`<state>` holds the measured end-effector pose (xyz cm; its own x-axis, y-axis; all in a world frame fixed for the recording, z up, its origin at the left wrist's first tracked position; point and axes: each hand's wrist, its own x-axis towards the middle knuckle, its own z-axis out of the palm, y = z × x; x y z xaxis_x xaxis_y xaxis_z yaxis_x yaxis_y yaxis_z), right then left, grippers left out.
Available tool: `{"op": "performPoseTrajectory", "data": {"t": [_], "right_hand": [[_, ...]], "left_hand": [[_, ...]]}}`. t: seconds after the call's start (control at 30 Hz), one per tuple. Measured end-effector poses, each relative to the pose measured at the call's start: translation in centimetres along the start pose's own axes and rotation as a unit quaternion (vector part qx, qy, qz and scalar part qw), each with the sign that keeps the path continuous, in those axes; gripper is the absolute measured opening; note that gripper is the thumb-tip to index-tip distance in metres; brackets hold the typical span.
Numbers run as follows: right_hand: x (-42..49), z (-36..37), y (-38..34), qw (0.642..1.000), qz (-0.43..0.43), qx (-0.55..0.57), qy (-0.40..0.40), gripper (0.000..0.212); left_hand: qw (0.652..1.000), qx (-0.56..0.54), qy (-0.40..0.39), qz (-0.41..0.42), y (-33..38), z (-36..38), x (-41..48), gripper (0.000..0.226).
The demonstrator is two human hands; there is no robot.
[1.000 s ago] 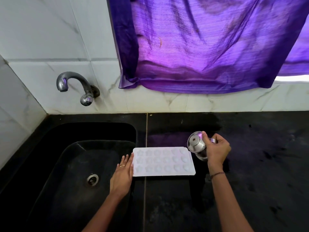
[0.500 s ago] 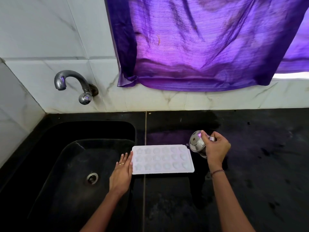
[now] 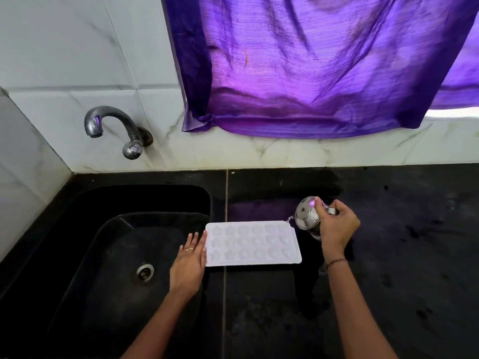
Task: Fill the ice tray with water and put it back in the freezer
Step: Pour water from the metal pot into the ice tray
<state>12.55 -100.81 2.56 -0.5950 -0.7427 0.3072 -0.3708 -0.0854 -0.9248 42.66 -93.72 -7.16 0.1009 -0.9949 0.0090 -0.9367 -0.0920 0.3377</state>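
I see the ice tray [image 3: 252, 243] at the bench's [image 3: 388, 255] left edge. My left hand [image 3: 188, 260] braces it with straight fingers, and my right hand [image 3: 337, 226] grips a tilted steel jug [image 3: 307, 216] at its far-right corner. Overtilting could flood the bench.

Single head view (wide-angle), looking forward-down over sink [image 3: 155, 203] and counter [image 3: 414, 255].

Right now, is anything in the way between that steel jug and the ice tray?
Nothing visible. The right hand tilts the jug with its spout right at the tray's far right corner. The left hand lies flat against the tray's left edge, clear of the spout. The freezer is out of view.
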Motion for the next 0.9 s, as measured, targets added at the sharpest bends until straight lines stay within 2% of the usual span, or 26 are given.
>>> {"op": "performPoseTrajectory", "data": {"t": [0.13, 0.23, 0.63, 0.77, 0.9], "right_hand": [[0.4, -0.4, 0.1, 0.999, 0.041, 0.027, 0.014, 0.047], [0.6, -0.9, 0.5, 0.997, 0.06, 0.049, -0.007, 0.05], [0.6, -2.4, 0.6, 0.994, -0.032, 0.047, -0.095, 0.051], [0.6, -2.2, 0.5, 0.993, -0.056, 0.027, -0.102, 0.051], [0.6, -2.1, 0.3, 0.991, -0.079, -0.008, -0.104, 0.047]], "left_hand": [[1.0, 0.004, 0.0, -0.001, -0.1, 0.0, 0.0, 0.077], [1.0, 0.004, -0.002, 0.003, -0.1, -0.1, 0.1, 0.078], [1.0, 0.001, 0.006, 0.008, -0.4, 0.3, 0.2, 0.075], [1.0, 0.006, 0.001, 0.004, -0.4, 0.3, 0.3, 0.06], [1.0, 0.007, -0.001, 0.008, -0.3, 0.1, 0.1, 0.079]]}}
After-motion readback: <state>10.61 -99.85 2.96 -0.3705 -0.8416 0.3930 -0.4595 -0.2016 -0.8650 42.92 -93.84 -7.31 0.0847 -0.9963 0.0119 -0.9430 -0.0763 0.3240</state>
